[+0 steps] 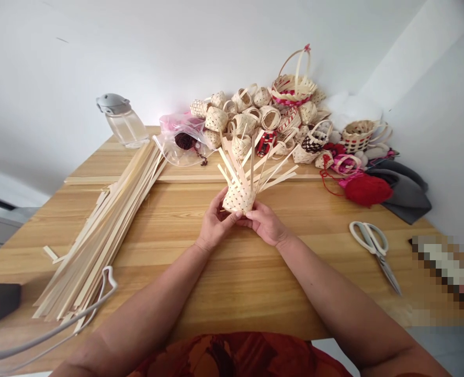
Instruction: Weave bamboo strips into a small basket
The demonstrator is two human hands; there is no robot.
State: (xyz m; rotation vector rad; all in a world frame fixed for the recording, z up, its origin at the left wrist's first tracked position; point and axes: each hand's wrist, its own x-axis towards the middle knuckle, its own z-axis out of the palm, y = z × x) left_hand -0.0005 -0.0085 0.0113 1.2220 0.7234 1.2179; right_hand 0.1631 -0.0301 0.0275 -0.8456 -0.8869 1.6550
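A small, partly woven basket (237,199) of pale flat strips is held up over the middle of the table. Its loose strip ends fan upward and to the right, away from me. My left hand (217,222) grips its left side and lower edge, thumb in front. My right hand (266,222) pinches the lower right edge, with the thumb close to the left one. The fingers behind the basket are partly hidden.
Long flat strips (110,225) lie in a bundle at left, near a white cable (106,285). A water bottle (122,121), a plastic bag (177,141) and piled small baskets (241,123) stand at the back. Red yarn (368,189) and scissors (375,251) are at right.
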